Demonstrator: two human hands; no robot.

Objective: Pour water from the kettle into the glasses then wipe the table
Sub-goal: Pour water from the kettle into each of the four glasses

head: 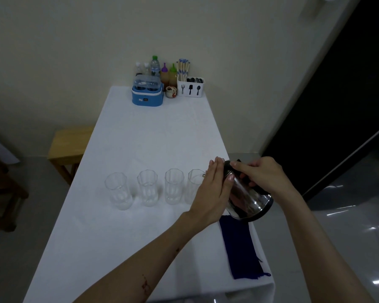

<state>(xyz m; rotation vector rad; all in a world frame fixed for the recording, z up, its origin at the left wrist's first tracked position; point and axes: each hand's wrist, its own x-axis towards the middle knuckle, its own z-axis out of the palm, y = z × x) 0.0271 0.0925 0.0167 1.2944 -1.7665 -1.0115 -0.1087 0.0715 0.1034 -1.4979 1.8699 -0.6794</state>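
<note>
Lower right of frame, I see the right hand [263, 176] gripping the steel kettle [247, 197] tilted toward the rightmost glass [195, 185]; the left hand [214, 191] lies flat against its side, above a blue cloth [241, 250].

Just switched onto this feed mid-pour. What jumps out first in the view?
The steel kettle at the table's right edge, tilted toward the rightmost glass: the right hand grips its handle, the left hand lies flat against its side. Four clear glasses stand in a row across the white table. A dark blue cloth lies just nearer than the kettle.
</note>
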